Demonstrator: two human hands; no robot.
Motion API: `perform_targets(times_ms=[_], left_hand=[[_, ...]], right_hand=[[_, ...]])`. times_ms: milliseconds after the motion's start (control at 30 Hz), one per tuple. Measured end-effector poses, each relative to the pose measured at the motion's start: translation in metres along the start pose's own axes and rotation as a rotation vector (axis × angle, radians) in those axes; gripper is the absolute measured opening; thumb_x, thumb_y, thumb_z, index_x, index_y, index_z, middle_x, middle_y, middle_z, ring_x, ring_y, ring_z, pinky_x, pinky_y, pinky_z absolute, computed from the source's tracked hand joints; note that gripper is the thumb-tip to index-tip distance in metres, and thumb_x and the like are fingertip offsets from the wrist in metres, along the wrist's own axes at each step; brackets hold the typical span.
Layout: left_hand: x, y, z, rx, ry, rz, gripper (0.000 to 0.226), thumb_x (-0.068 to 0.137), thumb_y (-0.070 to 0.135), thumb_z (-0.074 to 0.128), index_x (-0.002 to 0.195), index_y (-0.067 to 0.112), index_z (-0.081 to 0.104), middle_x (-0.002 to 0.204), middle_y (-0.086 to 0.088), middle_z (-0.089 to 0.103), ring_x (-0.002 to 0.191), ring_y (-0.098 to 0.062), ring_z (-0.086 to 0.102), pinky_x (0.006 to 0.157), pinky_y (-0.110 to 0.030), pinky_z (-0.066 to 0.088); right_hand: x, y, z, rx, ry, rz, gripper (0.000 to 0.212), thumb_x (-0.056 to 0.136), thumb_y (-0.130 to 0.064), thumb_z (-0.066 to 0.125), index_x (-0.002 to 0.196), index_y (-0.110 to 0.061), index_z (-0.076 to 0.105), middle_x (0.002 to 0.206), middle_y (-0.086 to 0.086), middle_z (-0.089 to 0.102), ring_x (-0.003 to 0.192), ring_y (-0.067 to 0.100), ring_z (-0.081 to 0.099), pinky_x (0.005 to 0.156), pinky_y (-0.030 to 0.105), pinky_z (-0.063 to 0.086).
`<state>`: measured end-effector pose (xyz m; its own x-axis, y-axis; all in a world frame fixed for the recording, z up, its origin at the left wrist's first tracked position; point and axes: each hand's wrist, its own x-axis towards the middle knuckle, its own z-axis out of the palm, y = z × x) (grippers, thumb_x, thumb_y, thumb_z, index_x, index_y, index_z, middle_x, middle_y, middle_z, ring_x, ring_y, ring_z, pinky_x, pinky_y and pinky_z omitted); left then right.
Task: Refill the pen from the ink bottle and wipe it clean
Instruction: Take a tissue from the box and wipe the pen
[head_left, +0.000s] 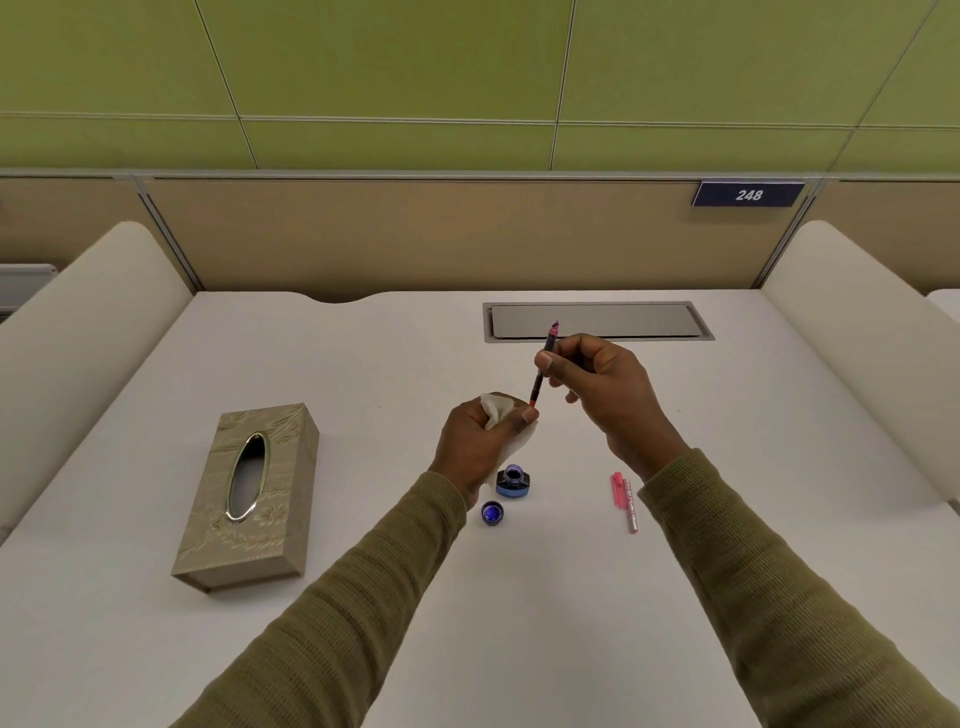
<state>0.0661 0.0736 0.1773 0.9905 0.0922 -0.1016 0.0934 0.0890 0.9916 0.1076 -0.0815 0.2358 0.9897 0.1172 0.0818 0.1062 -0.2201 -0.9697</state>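
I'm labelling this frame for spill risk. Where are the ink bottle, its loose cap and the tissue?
ink bottle (513, 481): head view, blue glass body.
cap (492, 513): head view, open inside.
tissue (496, 407): head view, upper fold above left hand.

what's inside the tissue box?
Through the oval slot of the tissue box only a dark interior shows; no tissue pokes out. Whether any lie deeper is hidden by the lid. One tissue is in the left hand.

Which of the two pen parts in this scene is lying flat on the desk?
The pink pen piece right of the ink bottle lies flat on the desk. The other pen part is held in the air, nib up, by both hands.
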Motion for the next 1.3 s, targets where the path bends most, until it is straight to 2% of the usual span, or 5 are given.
perform_targets(times_ms=[667,833,967,1067,1300], left_hand=[[-0.005,0.003,0.0,-0.067,0.016,-0.036,0.013,0.085,0.022,0.077,0.091,0.011,0.075,0.097,-0.01,0.073,0.095,-0.023,0.066,0.086,-0.035,0.056],[-0.007,0.007,-0.002,-0.099,0.024,-0.138,0.031,0.093,0.033,0.067,0.115,0.012,0.07,0.104,-0.006,0.071,0.093,-0.019,0.062,0.074,-0.029,0.051],[-0.005,0.009,-0.01,-0.277,0.153,-0.328,0.015,0.095,0.016,0.054,0.109,0.015,0.061,0.108,-0.011,0.061,0.096,-0.026,0.055,0.081,-0.037,0.048],[0.002,0.009,-0.015,-0.157,0.224,-0.346,0.018,0.095,0.008,0.049,0.11,0.013,0.057,0.11,-0.012,0.059,0.094,-0.027,0.055,0.078,-0.038,0.049],[0.012,0.014,-0.023,-0.127,0.366,-0.332,0.011,0.092,0.016,0.066,0.102,0.02,0.065,0.114,-0.007,0.067,0.109,-0.031,0.061,0.098,-0.052,0.052]], right_hand=[[-0.012,0.007,0.005,0.019,-0.045,0.041,0.016,0.094,-0.03,0.069,0.104,-0.02,0.076,0.094,-0.003,0.078,0.08,0.008,0.067,0.066,0.025,0.052],[-0.013,0.009,0.003,0.06,-0.054,0.058,0.017,0.097,-0.028,0.066,0.105,-0.015,0.074,0.095,0.001,0.079,0.084,0.012,0.071,0.069,0.028,0.054],[-0.016,0.012,0.0,0.076,-0.076,0.084,0.019,0.099,-0.026,0.063,0.11,-0.014,0.073,0.096,0.002,0.08,0.088,0.017,0.073,0.069,0.028,0.052],[-0.02,0.016,-0.001,0.094,-0.098,0.098,0.019,0.099,-0.025,0.062,0.11,-0.015,0.073,0.097,0.003,0.08,0.086,0.015,0.073,0.069,0.028,0.053],[-0.033,0.024,0.007,0.103,-0.131,0.13,0.018,0.099,-0.024,0.062,0.108,-0.015,0.074,0.094,0.004,0.08,0.082,0.011,0.072,0.067,0.025,0.054]])
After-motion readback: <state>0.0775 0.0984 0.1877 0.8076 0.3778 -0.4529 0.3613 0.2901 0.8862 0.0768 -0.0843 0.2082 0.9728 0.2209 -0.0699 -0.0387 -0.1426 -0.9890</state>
